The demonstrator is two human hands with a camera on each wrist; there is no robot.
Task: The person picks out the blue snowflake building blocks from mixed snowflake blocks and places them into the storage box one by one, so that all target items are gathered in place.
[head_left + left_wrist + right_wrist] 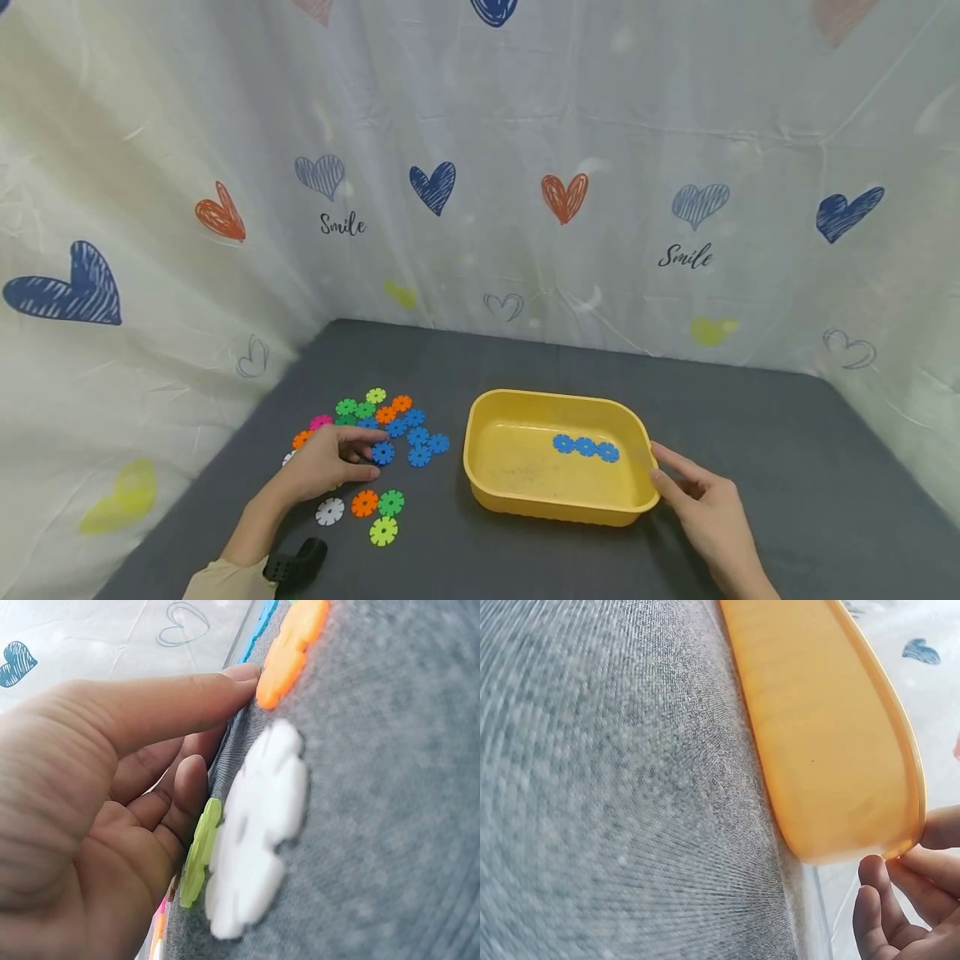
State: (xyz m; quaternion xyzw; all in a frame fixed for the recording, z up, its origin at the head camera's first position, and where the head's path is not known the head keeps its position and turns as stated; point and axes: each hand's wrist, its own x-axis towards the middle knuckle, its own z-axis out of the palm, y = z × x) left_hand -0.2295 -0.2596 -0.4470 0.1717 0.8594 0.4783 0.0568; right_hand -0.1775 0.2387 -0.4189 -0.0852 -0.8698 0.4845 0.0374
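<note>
Two bare hands at work over a dark gray tabletop [585,567]. The left hand [326,460] has its fingers and thumb bent, partly spread, about a blue disc [382,452]; whether it grips the disc cannot be told. The right hand [705,504] pinches the right end of a yellow tray [510,467] between thumb and fingers. Inside the tray, toward its right side, three blue discs [586,447] lie in a row, edge to edge. Other blue discs [417,437] lie just beyond and right of the left hand. Nearer the viewer are a white disc [330,512], an orange disc [365,503], a green disc [391,502] and a yellow-green disc [383,531]. A heart-printed curtain [495,100] stands behind.
</note>
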